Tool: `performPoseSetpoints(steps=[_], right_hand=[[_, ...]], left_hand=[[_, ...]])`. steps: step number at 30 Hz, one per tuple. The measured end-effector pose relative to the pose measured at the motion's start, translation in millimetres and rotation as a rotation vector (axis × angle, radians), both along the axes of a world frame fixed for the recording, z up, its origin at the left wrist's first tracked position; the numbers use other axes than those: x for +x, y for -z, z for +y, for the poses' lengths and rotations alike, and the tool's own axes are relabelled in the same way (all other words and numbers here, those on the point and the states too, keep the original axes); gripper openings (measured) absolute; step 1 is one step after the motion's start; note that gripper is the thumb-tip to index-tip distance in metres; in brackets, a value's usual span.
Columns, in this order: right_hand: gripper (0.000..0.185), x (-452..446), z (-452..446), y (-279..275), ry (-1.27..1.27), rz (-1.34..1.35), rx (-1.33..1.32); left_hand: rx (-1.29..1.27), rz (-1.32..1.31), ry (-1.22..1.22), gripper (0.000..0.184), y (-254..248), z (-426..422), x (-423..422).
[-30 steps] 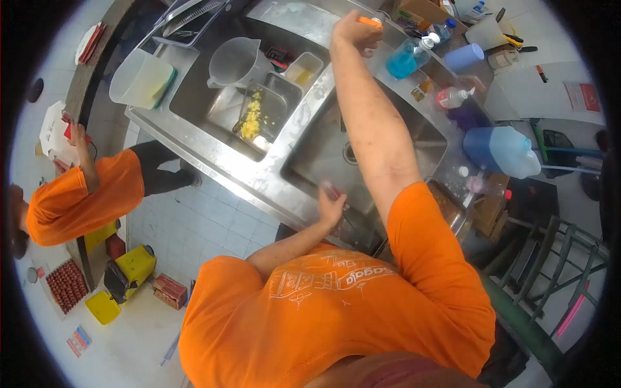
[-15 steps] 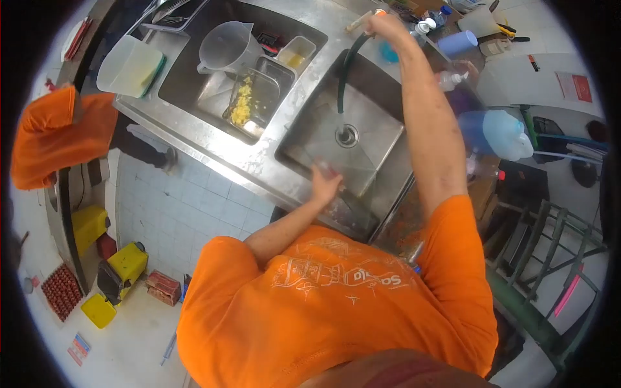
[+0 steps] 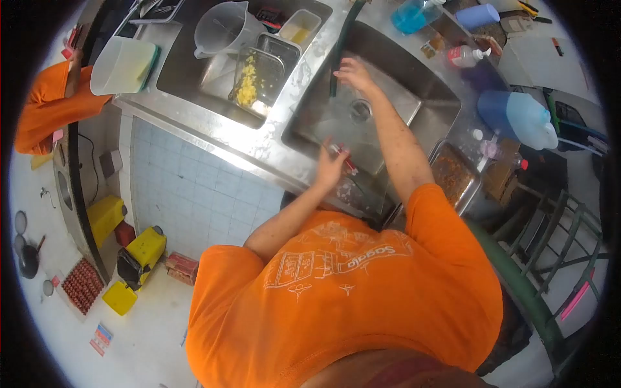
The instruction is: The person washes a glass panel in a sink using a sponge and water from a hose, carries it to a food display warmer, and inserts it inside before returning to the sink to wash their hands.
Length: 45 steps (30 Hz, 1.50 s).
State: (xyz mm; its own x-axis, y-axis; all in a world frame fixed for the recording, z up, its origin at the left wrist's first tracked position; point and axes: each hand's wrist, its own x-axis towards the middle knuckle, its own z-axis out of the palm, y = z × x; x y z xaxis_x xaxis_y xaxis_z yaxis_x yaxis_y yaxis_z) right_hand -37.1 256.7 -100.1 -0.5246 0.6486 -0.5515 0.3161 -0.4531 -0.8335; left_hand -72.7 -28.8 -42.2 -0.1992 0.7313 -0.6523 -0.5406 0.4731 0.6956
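Note:
My left hand (image 3: 330,167) is closed around a small red and white tool (image 3: 348,161) over the near part of the right sink basin (image 3: 404,126). Its exact shape is hard to make out. A dark green hose (image 3: 339,48) hangs down into that basin. Just right of the hose's lower end is my right hand (image 3: 357,76), fingers loosely apart, fingertips beside the hose; contact is unclear. Behind and below the hand, the round drain (image 3: 359,111) shows through a blur.
The left basin holds a clear jug (image 3: 223,29), a metal tray with yellow bits (image 3: 247,87) and a small tub (image 3: 301,27). Bottles and a blue jug (image 3: 511,116) stand at right. A metal pan (image 3: 453,174) sits near my right arm. A person in orange (image 3: 55,103) is at far left.
My right hand has come down from the fitting behind the sink to the lower end of the hose. My left hand still grips the red and white tool, now seen more clearly.

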Motion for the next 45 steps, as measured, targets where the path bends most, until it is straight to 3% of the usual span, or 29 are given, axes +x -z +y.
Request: performPoseSetpoints(steps=[2,6,12,15,18,20,21,22,25,28,31,34,37,38,40,42,44,45], right_hand=[[0.073,1,-3,6,-0.028,-0.02,0.08],[0.069,2,-16,-21,-0.053,-0.062,0.123],[0.067,6,-33,-22,-0.061,0.071,0.043],[0.062,9,-44,-14,-0.021,0.09,0.031],[0.053,14,-47,-2,0.039,0.14,-0.165],[0.047,26,-53,-15,0.068,0.187,-0.33],[0.043,33,-52,-18,0.044,0.189,-0.274],[0.039,39,-52,-19,0.017,0.189,-0.22],[0.034,50,-46,-21,-0.073,0.171,-0.108],[0.033,56,-42,-18,-0.166,0.203,-0.019],[0.036,56,-49,-12,-0.126,0.244,-0.047],[0.034,54,-55,-20,-0.05,0.125,0.05],[0.035,55,-58,-13,0.097,0.17,-0.131],[0.033,56,-62,-12,0.163,0.132,-0.161],[0.032,55,-62,-3,0.294,0.216,-0.274],[0.027,50,-69,3,0.473,0.412,-0.491],[0.02,49,-77,13,0.57,0.482,-0.684],[0.021,48,-79,40,0.565,0.471,-0.753]], left_hand=[[-0.007,-0.047,-0.016,0.064,1,-1,-4],[-0.037,-0.033,-0.035,0.056,-2,4,-13],[-0.118,0.059,0.041,0.064,-1,9,-18],[-0.003,0.727,0.103,0.068,16,1,-16],[0.196,1.204,-0.139,0.07,-40,21,-18],[0.22,1.479,0.442,0.073,-80,44,-29],[0.227,1.596,0.738,0.075,-88,52,-32],[0.202,1.623,1.117,0.08,-75,61,-34],[-0.123,1.189,1.8,0.088,-33,99,-16],[-0.1,1.176,2.109,0.093,17,120,7],[-0.02,1.186,2.206,0.094,51,136,4],[-0.279,1.568,1.863,0.094,53,144,-23],[-0.306,1.545,1.714,0.089,51,153,-41],[-0.229,1.567,1.661,0.101,63,149,-43],[-0.163,1.671,1.627,0.096,90,139,-33],[-0.044,1.226,2.011,0.074,45,141,-13],[0.117,1.262,1.973,0.062,47,133,-14],[0.046,1.279,1.934,0.059,47,133,-21]])
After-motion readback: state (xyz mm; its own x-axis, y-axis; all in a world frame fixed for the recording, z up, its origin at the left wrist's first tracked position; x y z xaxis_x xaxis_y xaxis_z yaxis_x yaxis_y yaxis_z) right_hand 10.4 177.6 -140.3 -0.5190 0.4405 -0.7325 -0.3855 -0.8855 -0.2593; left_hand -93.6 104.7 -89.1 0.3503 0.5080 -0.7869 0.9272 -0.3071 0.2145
